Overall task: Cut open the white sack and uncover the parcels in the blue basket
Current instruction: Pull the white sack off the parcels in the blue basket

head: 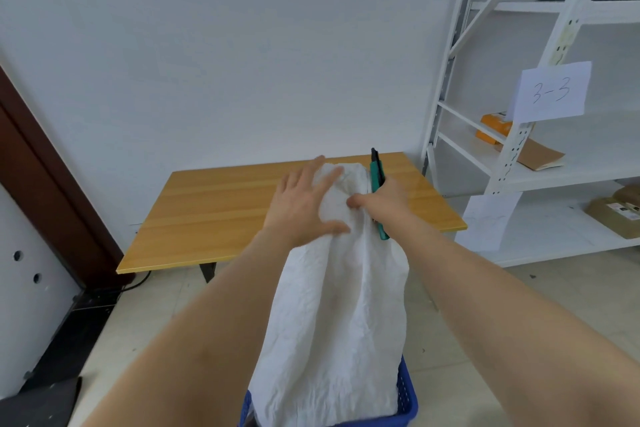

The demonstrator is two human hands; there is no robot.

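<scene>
Tiled floor (pixel 485 305), blue basket (pixel 407 399) on it, wooden table (pixel 214 211) standing beyond

Bare wooden table (pixel 214 204) lies open left of the white sack (pixel 339 305) (white shelving (pixel 512 149) crowds the right).

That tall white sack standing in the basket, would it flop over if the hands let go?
Probably. The white sack is creased and wrinkled all over, so it looks soft, not stiff. Its neck is bunched in the right hand, suggesting it folds easily. Weight cannot be judged.

White sack (pixel 341 305) crinkled matt cloth; table (pixel 221 204) glossy wood.
</scene>
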